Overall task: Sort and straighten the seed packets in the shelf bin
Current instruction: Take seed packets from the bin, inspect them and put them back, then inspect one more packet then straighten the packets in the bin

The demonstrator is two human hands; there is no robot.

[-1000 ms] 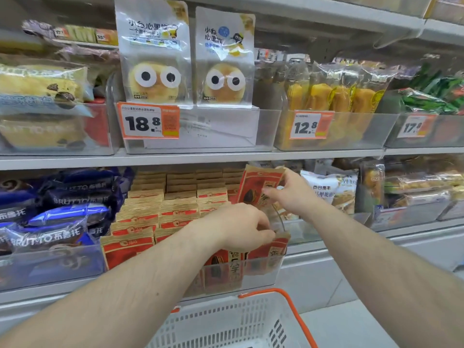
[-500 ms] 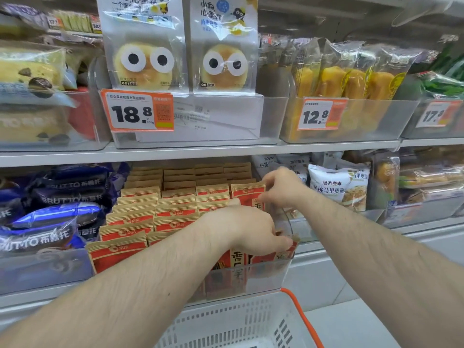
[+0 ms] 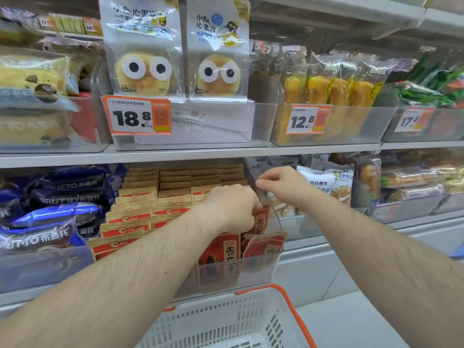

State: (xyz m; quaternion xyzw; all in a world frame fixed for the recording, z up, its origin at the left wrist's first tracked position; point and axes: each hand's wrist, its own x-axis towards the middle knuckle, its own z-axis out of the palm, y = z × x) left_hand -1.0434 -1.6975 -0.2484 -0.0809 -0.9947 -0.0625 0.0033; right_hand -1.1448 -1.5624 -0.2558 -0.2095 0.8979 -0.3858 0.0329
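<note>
Seed packets [image 3: 155, 212] stand in rows filling the shelf bin [image 3: 241, 271]; at its right wall the left hand [image 3: 232, 205] pinches a leaning packet upright, while the right hand [image 3: 283, 184], fingers curled, holds nothing visible.

Bright, even overhead store light; glare on glossy wrappers, slight motion blur, wide-angle bending toward the edges.
</note>
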